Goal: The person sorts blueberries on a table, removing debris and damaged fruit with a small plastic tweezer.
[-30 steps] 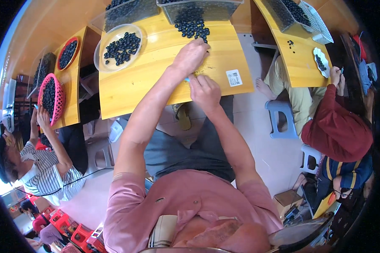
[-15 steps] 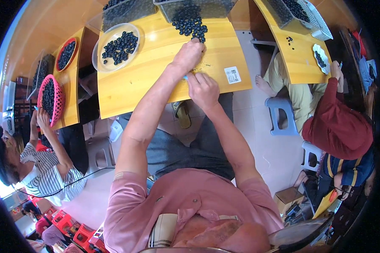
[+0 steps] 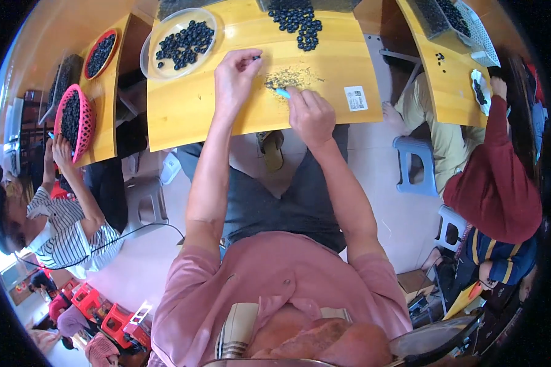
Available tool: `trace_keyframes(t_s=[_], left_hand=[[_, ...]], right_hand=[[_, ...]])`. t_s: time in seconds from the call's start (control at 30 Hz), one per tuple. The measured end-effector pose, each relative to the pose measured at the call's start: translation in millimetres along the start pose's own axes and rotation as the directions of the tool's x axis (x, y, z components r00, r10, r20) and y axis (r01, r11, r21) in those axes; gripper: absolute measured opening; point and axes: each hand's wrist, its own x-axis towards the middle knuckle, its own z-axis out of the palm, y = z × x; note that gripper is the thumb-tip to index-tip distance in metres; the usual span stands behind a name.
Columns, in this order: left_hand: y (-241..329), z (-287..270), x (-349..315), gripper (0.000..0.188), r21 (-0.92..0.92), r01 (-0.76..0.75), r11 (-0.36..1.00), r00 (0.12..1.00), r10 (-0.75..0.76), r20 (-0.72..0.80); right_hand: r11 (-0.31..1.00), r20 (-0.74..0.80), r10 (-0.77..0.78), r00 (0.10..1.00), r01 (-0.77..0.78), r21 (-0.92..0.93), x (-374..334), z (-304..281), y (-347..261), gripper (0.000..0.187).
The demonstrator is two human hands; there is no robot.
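**One dark piece drawn away from the pile**

Head view. Reference landmark: the clear round tray (image 3: 165, 25), with loose dark pieces (image 3: 183, 46) lying in it. The left hand (image 3: 234, 79), a moment ago at the pile's near edge, is now back beside the tray, on its right and nearer the person. Its thumb and forefinger pinch a single dark round piece (image 3: 256, 58), held above the bench (image 3: 190, 116). The right hand (image 3: 312, 116), farther right of the tray, is curled around a small blue tool (image 3: 281, 93), too small to identify. The pile (image 3: 303, 30) lies well to the tray's right. The withdrawal uncovers a patch of crumbs (image 3: 294, 77), right of the tray and nearer the person. One piece thus appears singled out for handling; tool and piece stand apart, so contact between them seems not yet made.
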Motion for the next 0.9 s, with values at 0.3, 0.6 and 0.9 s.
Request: trace_keyframes(t_s=[0.3, 0.6, 0.9], left_hand=[[-14, 17, -68, 0.030, -0.196, 0.113, 0.974, 0.993, -0.119, -0.021], [-4, 12, -70, 0.034, -0.056, 0.043, 0.998, 0.998, -0.040, 0.054], [-7, 11, -67, 0.035, -0.101, 0.075, 0.992, 0.996, -0.069, 0.065]], right_hand=[[0.996, 0.006, -0.008, 1.000, 0.008, -0.085, 1, -2, -3, 0.015], [0.998, 0.016, -0.058, 0.998, 0.059, -0.038, -1, -3, -2, 0.026], [0.989, -0.003, -0.107, 0.994, 0.106, -0.103, 2, 0, -1, 0.016]])
